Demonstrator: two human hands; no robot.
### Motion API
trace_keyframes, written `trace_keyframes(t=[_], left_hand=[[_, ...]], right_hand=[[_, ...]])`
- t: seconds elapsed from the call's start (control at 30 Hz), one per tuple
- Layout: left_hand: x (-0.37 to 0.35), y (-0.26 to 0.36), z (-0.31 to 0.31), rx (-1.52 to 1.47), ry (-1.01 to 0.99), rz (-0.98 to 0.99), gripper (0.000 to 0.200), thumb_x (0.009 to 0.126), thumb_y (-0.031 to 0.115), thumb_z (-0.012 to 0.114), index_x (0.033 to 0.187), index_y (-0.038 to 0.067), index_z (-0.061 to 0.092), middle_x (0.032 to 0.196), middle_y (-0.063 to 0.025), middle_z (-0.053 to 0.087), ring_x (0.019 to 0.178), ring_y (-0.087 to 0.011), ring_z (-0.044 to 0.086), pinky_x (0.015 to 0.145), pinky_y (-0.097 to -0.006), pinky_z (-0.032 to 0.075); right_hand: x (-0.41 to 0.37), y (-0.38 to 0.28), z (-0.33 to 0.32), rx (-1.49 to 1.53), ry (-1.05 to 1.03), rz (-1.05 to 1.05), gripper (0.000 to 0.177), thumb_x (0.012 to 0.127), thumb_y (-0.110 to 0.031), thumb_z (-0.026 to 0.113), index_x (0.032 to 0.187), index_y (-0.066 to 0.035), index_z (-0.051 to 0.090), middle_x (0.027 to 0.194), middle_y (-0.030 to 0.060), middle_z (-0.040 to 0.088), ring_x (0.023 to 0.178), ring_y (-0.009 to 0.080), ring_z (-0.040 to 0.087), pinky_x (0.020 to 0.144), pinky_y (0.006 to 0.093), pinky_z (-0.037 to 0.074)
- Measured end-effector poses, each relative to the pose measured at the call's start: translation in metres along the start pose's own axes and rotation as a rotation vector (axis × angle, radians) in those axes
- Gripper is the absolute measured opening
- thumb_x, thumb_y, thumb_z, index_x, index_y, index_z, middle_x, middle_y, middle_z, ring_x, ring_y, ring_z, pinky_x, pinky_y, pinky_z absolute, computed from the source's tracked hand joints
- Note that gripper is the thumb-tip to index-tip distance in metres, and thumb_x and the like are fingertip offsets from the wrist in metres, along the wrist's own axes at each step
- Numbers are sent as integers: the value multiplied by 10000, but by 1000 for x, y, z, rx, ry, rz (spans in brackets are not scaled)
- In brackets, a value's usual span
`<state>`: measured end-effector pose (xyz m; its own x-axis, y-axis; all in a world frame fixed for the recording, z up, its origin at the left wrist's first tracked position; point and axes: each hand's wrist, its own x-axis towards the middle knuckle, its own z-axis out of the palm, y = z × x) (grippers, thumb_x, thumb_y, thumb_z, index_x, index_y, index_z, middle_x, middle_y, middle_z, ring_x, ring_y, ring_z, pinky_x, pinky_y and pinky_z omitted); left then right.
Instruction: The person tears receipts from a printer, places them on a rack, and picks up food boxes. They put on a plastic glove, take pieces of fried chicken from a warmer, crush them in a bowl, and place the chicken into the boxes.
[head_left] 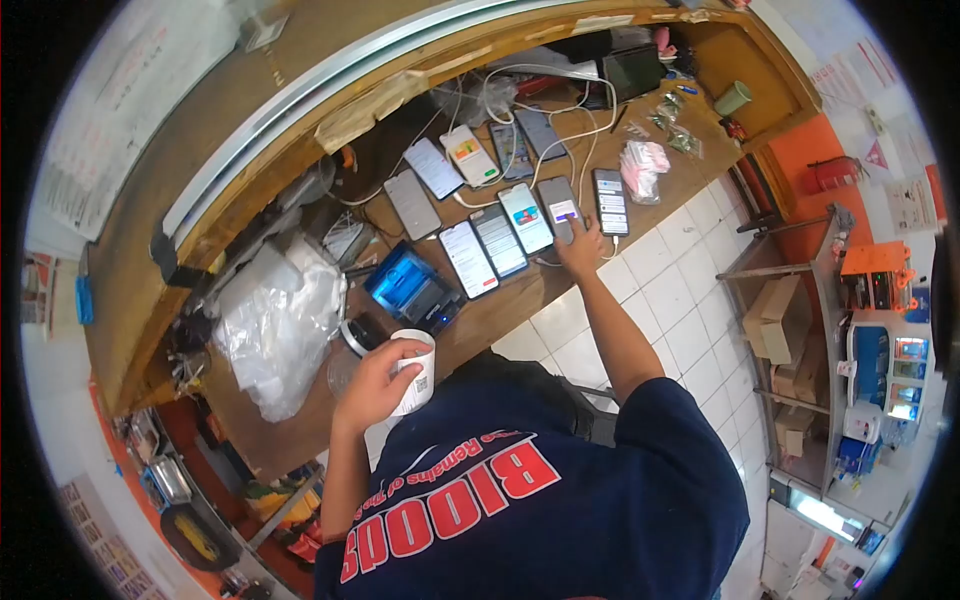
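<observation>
My left hand (pixel 375 385) is wrapped round a white paper cup (pixel 420 372) with a printed code on its side, close to my body at the table's front edge. My right hand (pixel 582 247) reaches over the table, fingers stretched out and touching the lower screen of a dark phone (pixel 557 196). Right of that hand lies another phone (pixel 609 190) with a white cable plugged in. To its left, a phone with a light teal screen (pixel 525 215) and a phone showing a white page (pixel 468 262) lie in a row with others.
A small device with a lit blue screen (pixel 402 280) sits left of the phones. Clear plastic bags (pixel 275 325) cover the table's left end. White cables (pixel 600 110) loop across the back. A pink-and-white packet (pixel 643 170) lies at right. A metal shelf (pixel 785 270) with boxes stands beyond.
</observation>
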<state>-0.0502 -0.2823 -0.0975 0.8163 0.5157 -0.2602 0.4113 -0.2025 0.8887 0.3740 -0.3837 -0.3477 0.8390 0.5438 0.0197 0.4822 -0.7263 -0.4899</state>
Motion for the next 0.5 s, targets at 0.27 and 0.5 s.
trace_keyframes(t=[0.27, 0.5], left_hand=[[24, 33, 8, 54, 37, 77, 341, 859, 8, 618, 1199, 31, 625, 1063, -143, 651, 1036, -301, 634, 935, -384, 480], [52, 68, 2, 344, 257, 327, 226, 827, 11, 615, 1052, 0, 631, 994, -154, 651, 967, -361, 598, 875, -419, 459]], right_hand=[[-77, -138, -62, 970, -513, -484, 503, 872, -166, 735, 1352, -81, 610, 1400, 115, 602, 1327, 253, 531, 1125, 415, 387], [-103, -194, -116, 697, -803, -839, 349, 846, -419, 775, 1031, -126, 736, 1056, 19, 691, 1177, 170, 561, 1157, 520, 120]])
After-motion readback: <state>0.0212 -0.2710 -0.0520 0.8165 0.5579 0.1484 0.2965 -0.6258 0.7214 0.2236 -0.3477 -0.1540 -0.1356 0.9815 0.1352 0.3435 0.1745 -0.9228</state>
